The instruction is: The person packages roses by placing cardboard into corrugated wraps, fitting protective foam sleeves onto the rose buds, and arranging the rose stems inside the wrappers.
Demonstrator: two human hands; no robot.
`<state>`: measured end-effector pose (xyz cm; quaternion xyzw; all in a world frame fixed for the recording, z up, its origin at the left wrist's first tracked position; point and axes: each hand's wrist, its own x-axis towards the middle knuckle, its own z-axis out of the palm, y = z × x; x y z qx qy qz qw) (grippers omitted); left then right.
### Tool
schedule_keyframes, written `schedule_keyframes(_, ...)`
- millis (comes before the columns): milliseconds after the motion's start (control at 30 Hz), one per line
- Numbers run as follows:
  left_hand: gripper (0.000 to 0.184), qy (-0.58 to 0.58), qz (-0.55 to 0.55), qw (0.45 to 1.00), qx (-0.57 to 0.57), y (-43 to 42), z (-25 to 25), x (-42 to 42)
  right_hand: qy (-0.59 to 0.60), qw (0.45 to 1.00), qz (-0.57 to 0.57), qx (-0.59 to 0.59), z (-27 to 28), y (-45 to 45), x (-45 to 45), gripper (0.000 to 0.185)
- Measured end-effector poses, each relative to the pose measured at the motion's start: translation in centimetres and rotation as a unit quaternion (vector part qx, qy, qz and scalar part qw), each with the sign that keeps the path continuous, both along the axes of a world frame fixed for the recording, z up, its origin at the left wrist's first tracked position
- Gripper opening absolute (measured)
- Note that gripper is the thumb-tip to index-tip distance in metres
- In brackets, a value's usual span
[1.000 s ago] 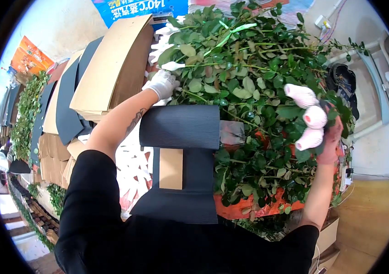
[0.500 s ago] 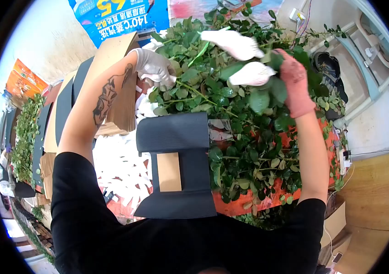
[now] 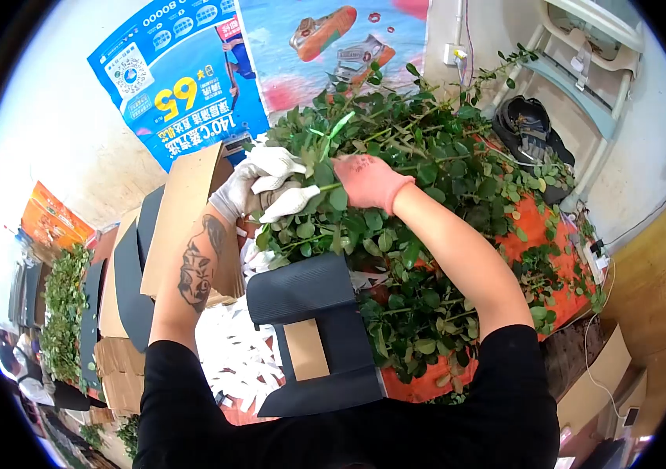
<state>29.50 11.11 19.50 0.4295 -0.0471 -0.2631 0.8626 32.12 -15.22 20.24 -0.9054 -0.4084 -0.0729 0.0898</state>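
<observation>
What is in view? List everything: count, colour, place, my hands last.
Flat table: one, orange-red, centre
Leafy cut stems: many, green, on table
Bulb-shaped heads: about three, white, rear left
Ribbed rectangular sheet: one, black, front centre
Flat rectangular card: one, tan, on sheet
Thin paper strips: many, white, left of sheet
Tall cardboard stack: one, tan, left
Printed posters: two, blue and pink-blue, back wall
Shoes: one pair, black, right rear
Tubular frame: one, white, right rear
Person: one, far left
Left hand: one, whitish glove, at heads
Right hand: one, pink glove, fingers on stems
</observation>
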Motion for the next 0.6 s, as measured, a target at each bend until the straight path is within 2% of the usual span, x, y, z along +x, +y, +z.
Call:
schedule_keyframes(67,0.039,0.041,0.006,0.999,-0.019,-0.2,0.5,-0.5,0.069,0.996,0.042,0.038,-0.2,-0.1,-0.2,0.049)
schedule_keyframes(100,0.038,0.007,-0.007,1.0,0.024,-0.4,1.2,-0.6,0.011,0.999,0.028,0.032,-0.4,-0.9,-0.5,0.051)
schedule_keyframes(133,0.039,-0.028,-0.022,0.997,0.066,-1.1,2.3,-0.9,0.008,0.999,0.025,0.031,0.1,-1.0,-1.0,0.051)
schedule_keyframes(167,0.042,-0.046,0.038,0.989,0.138,-2.7,3.8,-1.6,-0.039,0.999,-0.018,0.032,0.4,-0.9,-1.5,0.044)
schedule_keyframes(200,0.043,-0.075,-0.042,0.996,0.038,-2.4,3.7,-0.5,-0.084,0.994,-0.062,0.031,0.5,-1.1,-1.9,0.038)
schedule_keyframes(233,0.046,-0.048,0.02,0.995,0.088,-4.2,5.7,-1.2,-0.15,0.984,-0.082,0.047,0.2,-1.6,-1.4,0.033)
schedule_keyframes(267,0.054,-0.083,0.01,0.995,0.056,-5.4,7.0,-1.5,-0.263,0.958,-0.108,0.038,0.7,-3.1,-1.5,0.026)
schedule_keyframes(300,0.055,-0.145,-0.046,0.988,0.018,-5.7,8.0,-1.7,-0.322,0.928,-0.064,0.174,0.1,-5.3,1.2,0.024)
schedule_keyframes(333,0.06,-0.246,-0.124,0.961,0.016,-6.1,10.0,-2.9,-0.388,0.912,-0.124,0.045,2.2,-8.6,1.6,0.025)
schedule_keyframes(367,0.067,-0.277,-0.082,0.956,0.05,-4.6,9.8,-2.6,-0.388,0.881,-0.248,-0.11,4.9,-11.8,0.9,0.024)
schedule_keyframes(400,0.07,-0.331,-0.035,0.937,0.104,-3.6,10.4,-4.4,-0.31,0.916,-0.251,-0.043,8.7,-16.1,0.4,0.027)
schedule_keyframes(433,0.073,-0.364,0.005,0.923,0.121,-2.9,11.2,-7.3,-0.272,0.91,-0.246,0.194,11.0,-20.7,0.6,0.032)
schedule_keyframes(467,0.073,-0.41,0.032,0.898,0.159,-1.5,10.6,-9.4,-0.207,0.88,-0.204,0.375,13.7,-24.9,-0.3,0.033)
schedule_keyframes(500,0.07,-0.411,0.044,0.892,0.183,0.6,9.4,-11.4,-0.082,0.809,-0.128,0.567,16.6,-29.3,-1.1,0.035)
schedule_keyframes(533,0.069,-0.315,0.069,0.937,0.136,3.4,7.1,-13.2,-0.004,0.729,-0.083,0.68,19.0,-33.4,-2.3,0.036)
schedule_keyframes(567,0.071,-0.302,0.02,0.934,0.188,3.2,6.9,-15.6,0.016,0.7,-0.071,0.71,21.2,-37.0,-3.4,0.037)
schedule_keyframes(600,0.074,-0.292,-0.031,0.925,0.241,3.0,6.6,-17.9,-0.005,0.713,-0.079,0.696,22.9,-40.6,-4.5,0.039)
